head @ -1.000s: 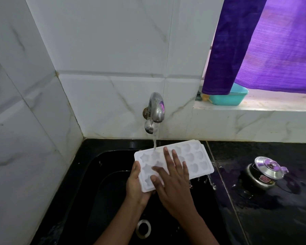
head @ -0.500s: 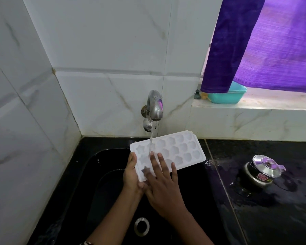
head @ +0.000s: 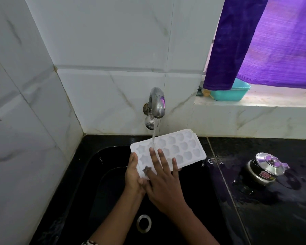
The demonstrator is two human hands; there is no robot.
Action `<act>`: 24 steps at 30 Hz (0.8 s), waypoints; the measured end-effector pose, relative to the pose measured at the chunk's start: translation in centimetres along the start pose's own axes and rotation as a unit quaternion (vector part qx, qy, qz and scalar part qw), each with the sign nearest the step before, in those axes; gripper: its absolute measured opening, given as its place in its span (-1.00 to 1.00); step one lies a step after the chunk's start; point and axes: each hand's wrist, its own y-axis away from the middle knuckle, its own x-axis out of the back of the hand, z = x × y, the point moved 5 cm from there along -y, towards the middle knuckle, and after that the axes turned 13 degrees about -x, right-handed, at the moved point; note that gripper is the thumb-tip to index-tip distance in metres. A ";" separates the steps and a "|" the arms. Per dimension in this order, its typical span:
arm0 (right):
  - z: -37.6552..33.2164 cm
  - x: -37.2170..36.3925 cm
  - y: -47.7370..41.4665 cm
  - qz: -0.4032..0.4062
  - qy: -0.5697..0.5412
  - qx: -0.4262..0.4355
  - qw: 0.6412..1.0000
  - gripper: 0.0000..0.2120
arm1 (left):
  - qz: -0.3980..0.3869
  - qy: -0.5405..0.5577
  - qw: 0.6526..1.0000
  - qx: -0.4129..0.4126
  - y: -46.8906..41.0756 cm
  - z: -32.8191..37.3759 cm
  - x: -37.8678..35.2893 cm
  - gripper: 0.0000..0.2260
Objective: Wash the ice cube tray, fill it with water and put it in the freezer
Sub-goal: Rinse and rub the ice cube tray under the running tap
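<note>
A white ice cube tray (head: 182, 149) with star and shell shaped cells is held level over the black sink (head: 113, 174). Water runs from the steel tap (head: 156, 105) onto the tray's left part. My left hand (head: 133, 174) grips the tray's near left end, thumb on the rim. My right hand (head: 163, 179) lies flat across the tray's left cells with fingers straight and spread, fingertips under the stream.
The sink drain (head: 143, 223) lies below my wrists. A small steel pot with a lid (head: 265, 168) stands on the wet black counter at the right. A teal tub (head: 230, 93) sits on the window ledge behind a purple curtain (head: 265, 41). Tiled walls close the left and back.
My right hand slid back toward the tray's near left end, then forward again over the cells. The tray stayed under the stream, shifting slightly left.
</note>
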 end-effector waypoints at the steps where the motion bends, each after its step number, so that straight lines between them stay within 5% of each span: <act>1: 0.1 -0.3 0.1 -0.002 -0.001 0.011 1.000 -0.57 | 0.002 -0.005 1.000 -0.002 -0.1 0.2 0.1 -0.47; 24: 1.2 -0.7 0.2 -0.028 -0.008 -0.008 1.000 -0.56 | 0.002 0.001 1.000 -0.020 0.5 -0.7 1.0 -0.45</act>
